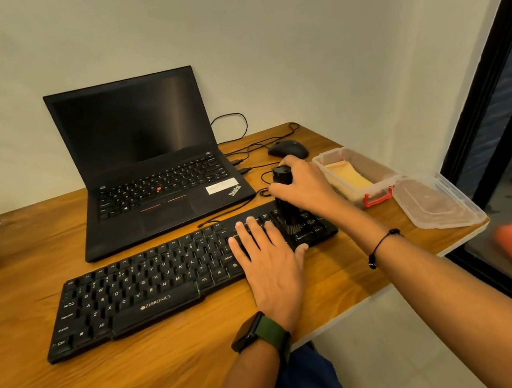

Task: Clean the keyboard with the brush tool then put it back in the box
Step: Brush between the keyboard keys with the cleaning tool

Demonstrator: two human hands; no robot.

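Plain pale walls and a dark-framed glass door on the right close in a wooden tabletop [42, 378], where a black keyboard [149, 288] lies at a slant in front of an open laptop [149, 163]. At the keyboard's right end, over the number-pad keys, the brush tool [286, 202] stands upright with its short dark bristles touching the keys. It looks like a stout black cylinder, rigid and probably light, with only the bristle tuft soft; its smooth casing may be a little slippery, so the upper barrel, well clear of the bristles, is the sensible place to hold it. That is where the right hand [305, 182] has it, fingers curled round the top half of the body from the right side. The left hand [271, 258] lies flat and spread on the keys just left of the brush, fingers straight and gripping nothing, apparently steadying the keyboard, which seems light enough to slide under brushing. The two hands sit close together with the brush between them, nearly touching the left fingertips. Just right of the right hand stands the clear plastic box [378, 191] with red latches, a pale folded cloth [347, 177] inside, and its loose lid [441, 208] resting at the tabletop's edge beside it. A black mouse [288, 150] sits behind the hand, near the trailing cables. Most of the keyboard lies to the left, so the cleaning appears far from finished.
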